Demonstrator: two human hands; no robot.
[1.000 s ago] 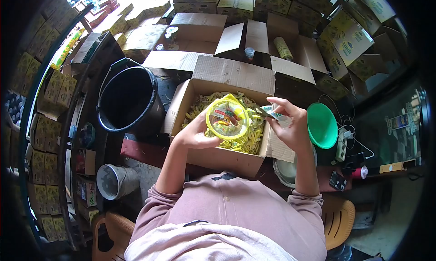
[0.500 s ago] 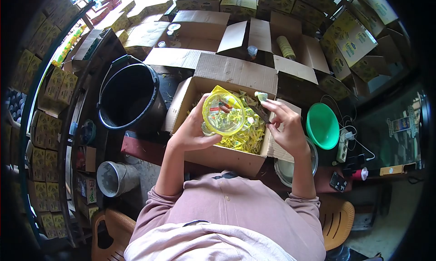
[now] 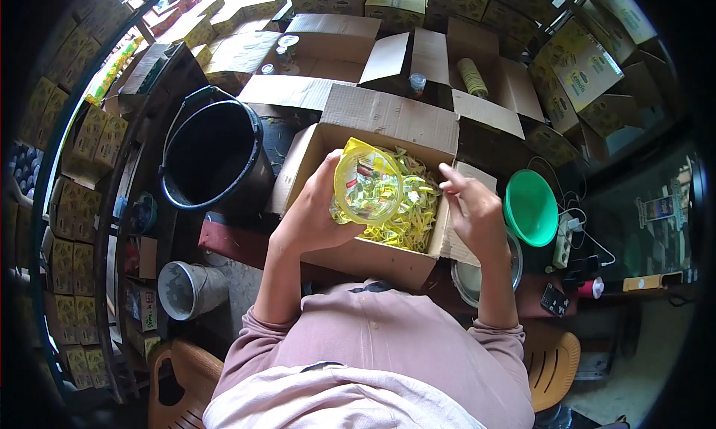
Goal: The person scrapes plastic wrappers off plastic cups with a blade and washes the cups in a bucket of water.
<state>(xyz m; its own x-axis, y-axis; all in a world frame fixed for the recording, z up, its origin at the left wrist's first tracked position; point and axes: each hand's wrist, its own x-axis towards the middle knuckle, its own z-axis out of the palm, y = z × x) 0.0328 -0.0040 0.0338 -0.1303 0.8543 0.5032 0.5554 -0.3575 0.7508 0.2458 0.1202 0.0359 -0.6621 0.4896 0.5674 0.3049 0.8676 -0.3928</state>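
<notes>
Around the middle carton (image 3: 358, 267) things stood close: one black bucket (image 3: 212, 157) just left of it, one pale pail (image 3: 190, 291) on that side and nearer the person, and one green bowl (image 3: 531, 207) to its right. At the carton's near right corner, one clear container (image 3: 465, 280) was partly blocked by the right forearm. Beyond the carton lay two open boxes, a left box (image 3: 335, 33) and a right box (image 3: 514, 86); in the latter was one stack of yellow rings (image 3: 471, 78).

Over the carton, the left hand (image 3: 313, 209) gripped one yellow-rimmed tub (image 3: 368, 190) by its side, hiding some of the yellow scraps (image 3: 418, 220), too many to count. The right hand (image 3: 477, 209) was at the carton's right edge, fingers partly bent; I cannot tell whether they pinched anything. The tub's contents were hard to make out.
</notes>
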